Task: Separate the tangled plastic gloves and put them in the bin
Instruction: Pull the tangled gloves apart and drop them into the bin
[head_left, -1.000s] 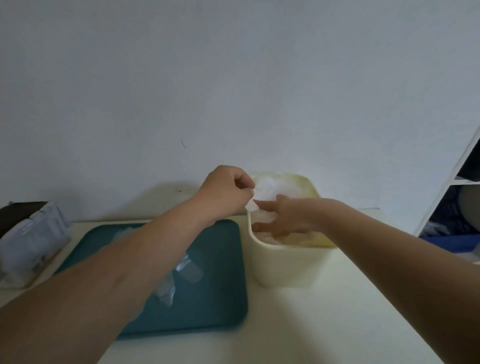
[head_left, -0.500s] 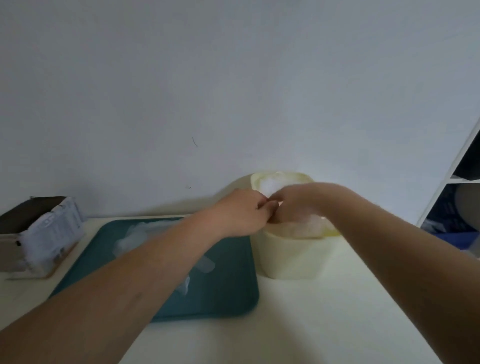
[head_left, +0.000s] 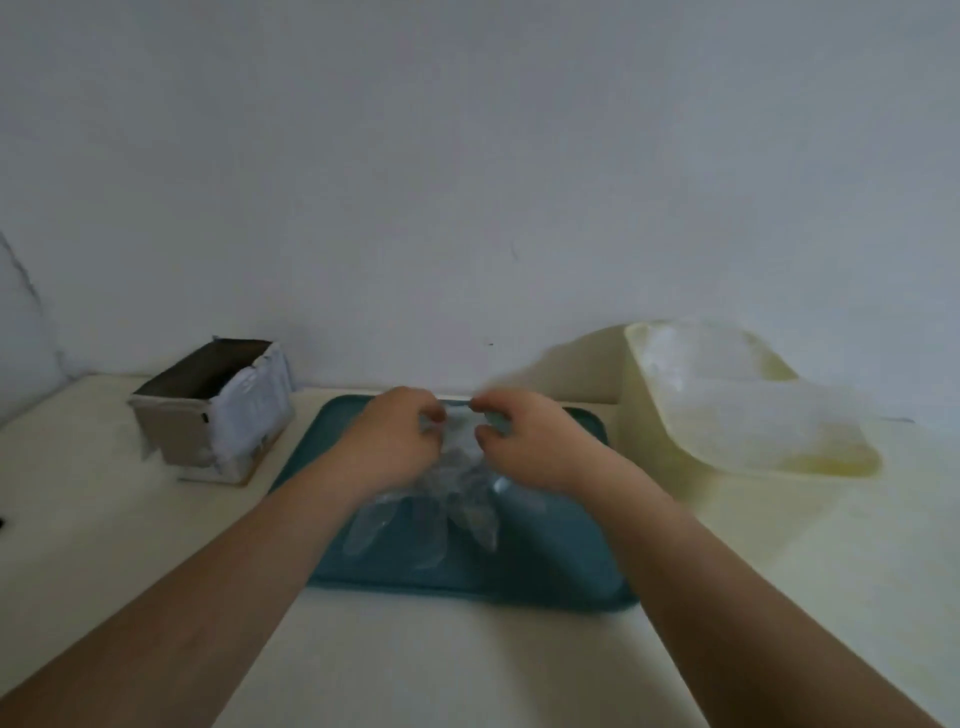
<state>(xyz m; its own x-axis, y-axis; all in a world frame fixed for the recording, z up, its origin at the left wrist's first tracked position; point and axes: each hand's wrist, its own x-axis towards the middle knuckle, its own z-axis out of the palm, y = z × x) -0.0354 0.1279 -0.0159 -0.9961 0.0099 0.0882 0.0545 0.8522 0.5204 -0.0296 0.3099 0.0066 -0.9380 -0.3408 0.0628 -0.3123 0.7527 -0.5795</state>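
Clear plastic gloves (head_left: 447, 499) lie tangled on a teal tray (head_left: 561, 561) in the middle of the table. My left hand (head_left: 395, 441) and my right hand (head_left: 519, 441) are both over the tray's far half, fingers curled and pinching the top of the glove bundle. The glove fingers hang down toward me. The pale yellow bin (head_left: 670, 447) stands to the right of the tray with crumpled clear gloves (head_left: 727, 395) inside it.
A torn cardboard box (head_left: 218, 410) with a white wrapper stands at the left of the tray. The white wall runs close behind the table. A small dark object (head_left: 1, 521) shows at the left edge.
Both hands have left the bin and moved left to the tray, where they now pinch the tangled gloves. The view has swung left, so the bin sits at the right.
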